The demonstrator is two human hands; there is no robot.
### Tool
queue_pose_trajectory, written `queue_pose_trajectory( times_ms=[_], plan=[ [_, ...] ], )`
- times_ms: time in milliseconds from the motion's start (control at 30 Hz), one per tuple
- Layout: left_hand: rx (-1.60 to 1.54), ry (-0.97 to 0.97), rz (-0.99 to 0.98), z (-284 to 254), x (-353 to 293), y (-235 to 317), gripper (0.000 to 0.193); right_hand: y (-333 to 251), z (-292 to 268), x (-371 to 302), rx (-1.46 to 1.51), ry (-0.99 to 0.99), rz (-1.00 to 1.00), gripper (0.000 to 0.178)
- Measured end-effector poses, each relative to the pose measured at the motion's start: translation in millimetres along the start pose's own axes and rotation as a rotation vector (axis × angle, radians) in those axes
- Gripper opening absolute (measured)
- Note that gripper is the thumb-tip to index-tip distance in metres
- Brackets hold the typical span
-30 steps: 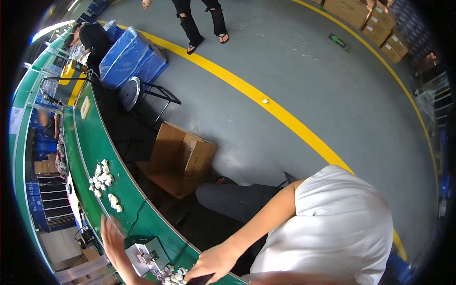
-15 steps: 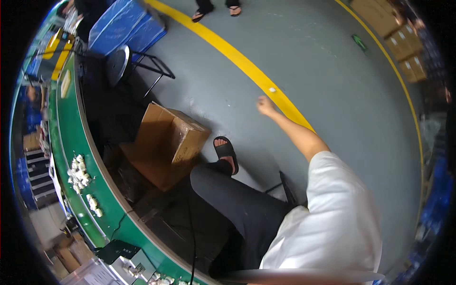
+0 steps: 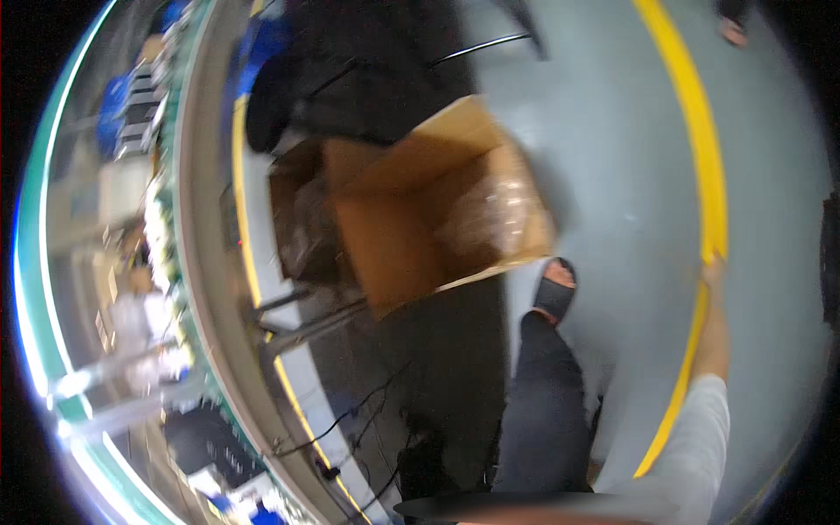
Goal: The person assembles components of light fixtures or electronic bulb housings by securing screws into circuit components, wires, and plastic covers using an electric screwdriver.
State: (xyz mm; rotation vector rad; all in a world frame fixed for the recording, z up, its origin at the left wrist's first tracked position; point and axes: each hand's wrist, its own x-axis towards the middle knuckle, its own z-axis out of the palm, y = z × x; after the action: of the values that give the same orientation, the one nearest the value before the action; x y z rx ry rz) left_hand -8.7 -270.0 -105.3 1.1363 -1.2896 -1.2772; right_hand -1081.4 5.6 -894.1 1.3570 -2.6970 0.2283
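Yellow floor stripe (image 3: 705, 175), one, passes behind one right hand (image 3: 713, 275); whether its blurred fingers (image 3: 714, 262) grip, I cannot tell.

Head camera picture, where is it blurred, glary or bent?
In the head view, the right hand is smeared, its grip unreadable; in the head view, white glare washes out parts of the left side, and glints show on the clear plastic; in the head view, the yellow floor line looks bowed and the corners go black.
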Motion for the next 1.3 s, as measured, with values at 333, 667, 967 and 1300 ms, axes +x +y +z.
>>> queue_pose_trajectory(
  times_ms=[333, 667, 967, 1300],
  plan=[
    [-0.198, 0.215, 0.221, 186, -71, 146, 0.054, -381, -53, -302, 0.709, -0.478, 0.225, 0.027],
    [0.409, 0.252, -0.100, 127, -226, 120, 0.062, -532, -374, -192, 1.385, -0.082, 0.266, 0.034],
    [1.321, 0.287, 0.269, 113, -232, 28, 0.076, -734, -764, -225, 1.390, -0.304, -1.299, 0.045],
    [0.930, 0.277, 0.336, 87, -231, -5, 0.036, -785, -778, -217, 1.032, -0.541, -1.346, 0.058]
  ],
)
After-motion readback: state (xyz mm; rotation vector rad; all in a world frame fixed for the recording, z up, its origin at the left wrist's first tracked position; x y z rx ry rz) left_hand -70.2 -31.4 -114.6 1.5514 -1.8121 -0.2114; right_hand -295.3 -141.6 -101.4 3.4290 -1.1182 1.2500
